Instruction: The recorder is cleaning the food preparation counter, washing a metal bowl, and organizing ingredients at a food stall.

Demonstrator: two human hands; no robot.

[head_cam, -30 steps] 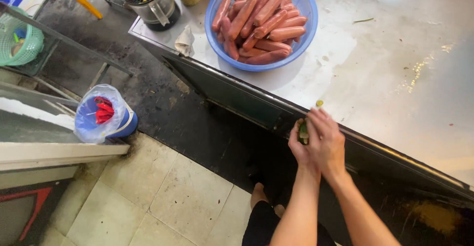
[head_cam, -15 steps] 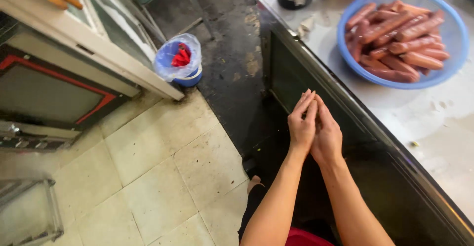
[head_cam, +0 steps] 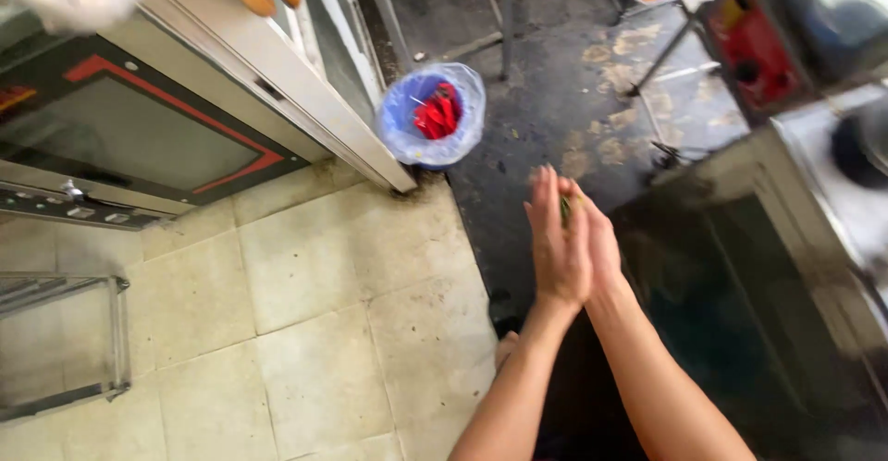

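I have my two palms pressed flat against each other, left hand [head_cam: 555, 239] in front and right hand [head_cam: 599, 244] behind it, and a small green scrap [head_cam: 565, 209] is pinched between them, only its tip showing near the fingers; so each grip is closed on that scrap against the other palm. I judge I am partway through rubbing or rolling the green bit between my palms. The next move calls for keeping even pressure so it does not slip out onto the floor. Taking my hands as the landmark: right of them runs the dark front edge of the metal surface [head_cam: 740, 160], close, so little room there. Left of them the tiled floor [head_cam: 305, 331] gives free room. Beyond them stands a bin lined with a blue bag [head_cam: 402, 128], red scraps inside, just beside the cabinet corner [head_cam: 393, 170]
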